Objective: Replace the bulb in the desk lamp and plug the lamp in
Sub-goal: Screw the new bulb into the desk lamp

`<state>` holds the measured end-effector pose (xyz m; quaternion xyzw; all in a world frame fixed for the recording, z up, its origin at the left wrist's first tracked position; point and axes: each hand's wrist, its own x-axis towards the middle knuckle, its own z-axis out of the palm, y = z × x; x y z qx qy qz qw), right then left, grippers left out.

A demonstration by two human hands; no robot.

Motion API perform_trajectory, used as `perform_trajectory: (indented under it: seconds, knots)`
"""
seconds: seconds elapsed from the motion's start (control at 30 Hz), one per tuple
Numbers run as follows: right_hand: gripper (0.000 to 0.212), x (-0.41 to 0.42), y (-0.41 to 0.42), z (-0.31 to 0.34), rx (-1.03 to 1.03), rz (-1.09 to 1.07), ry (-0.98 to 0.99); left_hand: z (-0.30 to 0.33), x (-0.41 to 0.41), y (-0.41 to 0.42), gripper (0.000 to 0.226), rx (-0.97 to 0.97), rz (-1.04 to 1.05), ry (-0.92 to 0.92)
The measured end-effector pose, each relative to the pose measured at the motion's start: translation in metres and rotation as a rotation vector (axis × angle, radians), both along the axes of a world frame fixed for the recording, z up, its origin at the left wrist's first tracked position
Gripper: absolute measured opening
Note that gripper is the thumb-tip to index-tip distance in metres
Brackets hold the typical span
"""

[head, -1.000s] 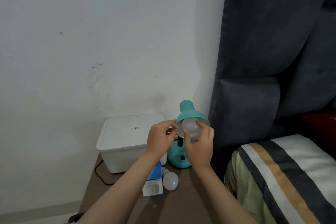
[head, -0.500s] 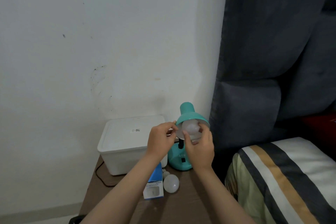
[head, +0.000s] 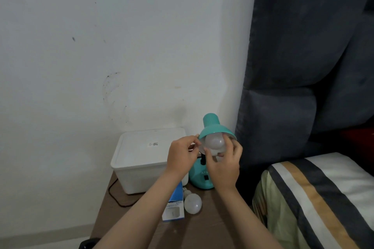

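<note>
The right hand [head: 223, 168] wraps its fingertips [head: 228, 141] around the frosted white round bulb [head: 215, 143] seated in the mouth of the teal metal lamp shade [head: 215, 130], thumb on the near left of the globe and the other fingers curled over its right side. The left hand [head: 181, 156] pinches the shade's left rim between thumb and forefinger, steadying it. Over the last second the right-hand fingers have crept round the globe while the left-hand pinch has not shifted, and the bulb sits at much the same depth in the shade. That reads as a bulb being twisted in its socket; whether it is fully screwed home cannot be told, since the socket is hidden inside the shade.

The teal desk lamp stands on its round base [head: 199, 178] toward the far right corner of the brown wooden bedside table [head: 202, 230], just beside the white lidded plastic box [head: 141, 159] at the far left. A second white bulb [head: 192, 204] lies near the middle of the table, touching a blue and white bulb carton [head: 174, 206]; it is likely the one taken out. A black cable [head: 114, 194] runs off the table's left edge, and no plug or outlet is in view, so the plugging in looks still to come.
</note>
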<state>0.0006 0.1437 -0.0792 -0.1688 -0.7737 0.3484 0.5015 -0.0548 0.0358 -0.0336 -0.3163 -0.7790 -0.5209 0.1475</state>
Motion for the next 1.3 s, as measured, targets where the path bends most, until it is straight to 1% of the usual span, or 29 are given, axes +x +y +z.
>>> perform_trajectory:
  seconds: [0.1,0.17,0.27,0.47,0.57,0.67,0.77,0.87,1.03,1.23,1.3]
  knots:
    - [0.051,0.0,0.001,-0.002,0.043,0.017,0.015,0.0,0.0,0.0,0.014,-0.008,0.006,0.004]
    - [0.048,-0.001,0.002,0.001,-0.002,0.007,0.001,0.001,0.0,0.0,0.014,-0.007,0.006,-0.001]
    - [0.049,-0.002,0.002,0.003,-0.04,-0.019,-0.017,0.001,0.001,0.0,0.015,-0.004,0.013,-0.013]
    - [0.05,0.0,0.003,-0.002,0.099,-0.003,0.006,0.001,0.001,0.001,0.017,0.005,0.019,-0.024]
    - [0.048,0.0,0.002,0.001,0.029,0.001,-0.009,0.0,0.001,0.001,0.017,0.001,0.022,-0.023]
    - [0.052,-0.001,0.004,0.003,-0.013,-0.02,-0.016,0.001,0.002,0.001,0.017,0.001,0.022,-0.02]
    - [0.055,0.002,0.004,0.002,0.027,-0.005,0.007,0.001,0.002,0.001,0.017,0.007,0.017,-0.016]
    - [0.051,0.004,0.005,-0.001,0.145,0.011,0.011,0.001,0.001,0.0,0.016,0.001,0.014,-0.02]
    - [0.05,0.004,0.008,0.001,0.091,0.027,-0.011,0.001,0.001,0.001,0.016,-0.017,0.012,-0.023]
    - [0.05,0.005,0.008,0.001,0.202,0.041,-0.053,0.001,0.001,0.0,0.016,-0.022,0.024,-0.02]
    - [0.048,0.005,0.011,0.0,0.194,0.051,-0.062,0.001,0.001,0.0,0.014,-0.02,0.022,-0.028]
